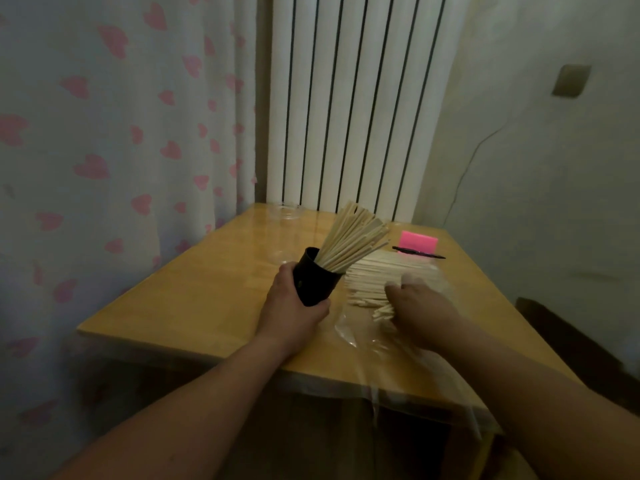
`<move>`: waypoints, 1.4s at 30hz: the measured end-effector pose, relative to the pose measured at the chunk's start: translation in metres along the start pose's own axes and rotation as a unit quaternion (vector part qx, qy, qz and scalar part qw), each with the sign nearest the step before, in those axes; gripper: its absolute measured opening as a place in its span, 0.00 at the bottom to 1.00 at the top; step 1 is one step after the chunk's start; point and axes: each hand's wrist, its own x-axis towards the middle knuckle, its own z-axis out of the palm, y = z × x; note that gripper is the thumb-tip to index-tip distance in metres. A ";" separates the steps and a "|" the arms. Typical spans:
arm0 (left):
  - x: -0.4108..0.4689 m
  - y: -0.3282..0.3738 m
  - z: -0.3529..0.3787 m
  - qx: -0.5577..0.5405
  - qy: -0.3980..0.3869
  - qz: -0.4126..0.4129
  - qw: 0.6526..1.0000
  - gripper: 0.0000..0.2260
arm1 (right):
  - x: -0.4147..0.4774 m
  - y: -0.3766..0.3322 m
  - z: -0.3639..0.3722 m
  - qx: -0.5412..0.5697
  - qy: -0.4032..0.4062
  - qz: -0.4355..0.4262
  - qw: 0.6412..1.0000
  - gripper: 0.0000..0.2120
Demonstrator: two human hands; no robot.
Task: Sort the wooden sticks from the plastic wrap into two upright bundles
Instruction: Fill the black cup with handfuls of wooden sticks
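The left grip (294, 303) is closed around a black cup (317, 277), fingers wrapped round its wall, and holds it tilted with its mouth leaning away and to the right. A fan of wooden sticks (353, 237) already stands in it. Just right of the cup, the loose sticks (377, 275) lie flat in a pile on the plastic wrap (363, 344), which spreads over the surface (207, 299) and hangs off its near edge. The right grip (422, 303) rests on the near end of that pile with bent fingers. Whether it has pinched any sticks I cannot tell, since the hand hides them. This looks like mid-sorting: one bundle is partly filled and much of the pile is still to go. The next move likely calls for lifting a few sticks cleanly off the slippery wrap, aligning them, and sliding them into the cup's tilted mouth without knocking out those already in it.
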 end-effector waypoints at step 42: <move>0.000 -0.002 0.000 0.009 -0.011 0.005 1.000 0.36 | 0.069 -0.040 -0.116 0.536 0.137 0.157 0.818 0.26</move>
